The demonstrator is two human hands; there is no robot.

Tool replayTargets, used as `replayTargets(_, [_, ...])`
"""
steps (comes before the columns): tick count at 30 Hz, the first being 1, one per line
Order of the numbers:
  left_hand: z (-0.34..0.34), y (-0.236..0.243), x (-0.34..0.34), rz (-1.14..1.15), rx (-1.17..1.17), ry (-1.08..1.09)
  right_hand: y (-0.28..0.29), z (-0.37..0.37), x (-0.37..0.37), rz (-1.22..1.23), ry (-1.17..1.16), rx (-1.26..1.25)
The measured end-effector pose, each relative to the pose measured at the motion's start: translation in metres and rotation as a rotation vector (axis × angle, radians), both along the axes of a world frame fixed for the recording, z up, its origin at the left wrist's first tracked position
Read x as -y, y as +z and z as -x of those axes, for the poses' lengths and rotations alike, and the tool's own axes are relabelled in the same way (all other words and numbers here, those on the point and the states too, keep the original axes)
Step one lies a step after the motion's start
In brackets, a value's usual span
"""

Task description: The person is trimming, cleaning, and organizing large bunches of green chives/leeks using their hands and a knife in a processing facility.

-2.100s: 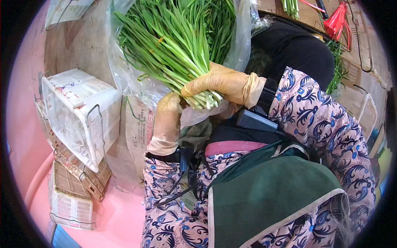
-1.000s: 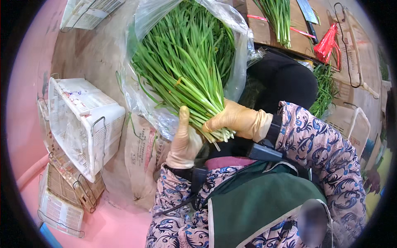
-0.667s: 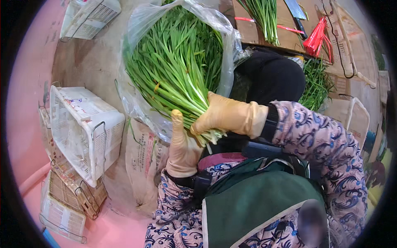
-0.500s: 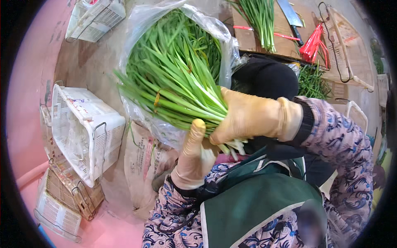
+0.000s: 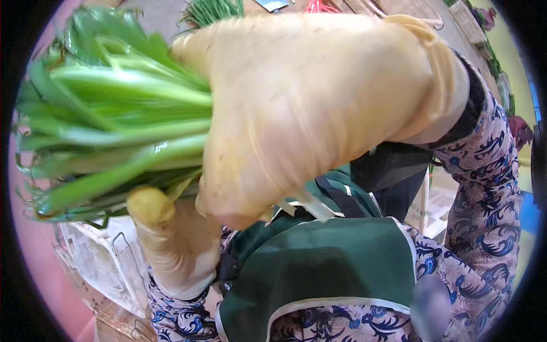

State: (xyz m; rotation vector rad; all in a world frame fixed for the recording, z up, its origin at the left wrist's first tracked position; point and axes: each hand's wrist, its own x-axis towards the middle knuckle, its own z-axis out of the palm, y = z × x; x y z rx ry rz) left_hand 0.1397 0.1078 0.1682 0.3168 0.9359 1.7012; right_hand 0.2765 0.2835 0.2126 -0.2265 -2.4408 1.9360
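Gloved R hand point(image 5: 325, 108): closed around bunch of greens point(image 5: 119, 125), nr. cam; leaves point L, pale stem ends point(image 5: 315, 206) protrude below fist. Gloved L hand point(image 5: 178, 242): thumb up at bunch's lower edge; fingers hidden, grip can't tell. Bunch is upper L of green apron point(image 5: 319, 256). Outward: white basket point(image 5: 128, 256) lower L; 2nd bunch point(image 5: 211, 11), knife point(image 5: 273, 4), red strips point(image 5: 320, 5) at top.

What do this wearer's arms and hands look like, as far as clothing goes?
The left hand and right hand wear thin, pale yellow-beige gloves, creased near the wrists; the left thumb's tip is a stronger yellow. The sleeves are pale pinkish with navy scrolls and blue accents. A black band shows between the right glove and sleeve.
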Motion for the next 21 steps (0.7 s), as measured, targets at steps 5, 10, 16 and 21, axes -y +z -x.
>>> replayTargets(5, [0.013,0.015,-0.057,-0.060,-0.093,-0.114,0.004,0.002,-0.016,0.116,-0.158,-0.052])
replayTargets(10, [0.033,-0.004,-0.104,-0.213,-0.403,-0.465,0.015,0.002,-0.016,0.290,-0.410,-0.117])
replayTargets(16, [-0.043,-0.017,-0.142,-0.208,-0.150,-0.786,0.010,-0.082,0.009,0.305,-0.938,0.242])
replayTargets(21, [-0.098,-0.113,-0.152,0.031,0.215,-1.055,-0.095,-0.116,0.041,0.711,-1.207,0.068])
